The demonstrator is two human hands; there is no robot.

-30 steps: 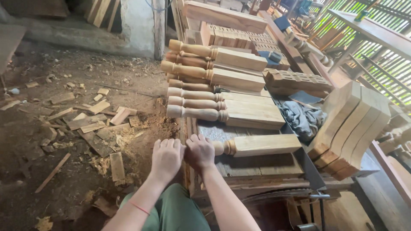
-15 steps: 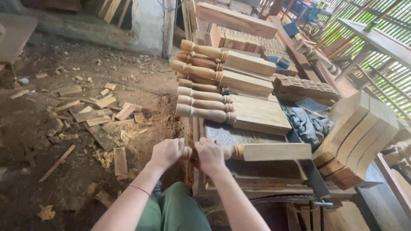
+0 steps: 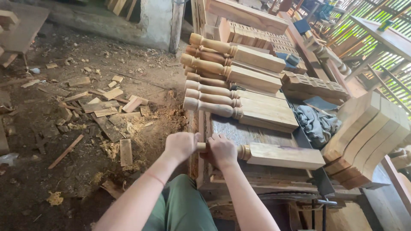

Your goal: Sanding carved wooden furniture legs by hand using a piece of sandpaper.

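A turned wooden furniture leg point(image 3: 282, 155) lies across the workbench point(image 3: 233, 132), its square block to the right and its round turned end to the left. My left hand point(image 3: 181, 145) is closed around the tip of the turned end. Beside it, my right hand point(image 3: 222, 150) grips the turned part just left of the collar. Both hands cover most of the turned section. My knee in green trousers point(image 3: 184, 205) is below the hands.
Several finished turned legs point(image 3: 231, 92) are stacked at the back of the bench. Curved wooden blocks point(image 3: 368, 137) stand at the right, a grey cloth point(image 3: 317, 122) beside them. Offcuts and shavings point(image 3: 107, 111) litter the dirt floor on the left.
The view has shifted slightly. Both hands stay closed on the turned end of the leg; the left hand has slid a little toward the tip.
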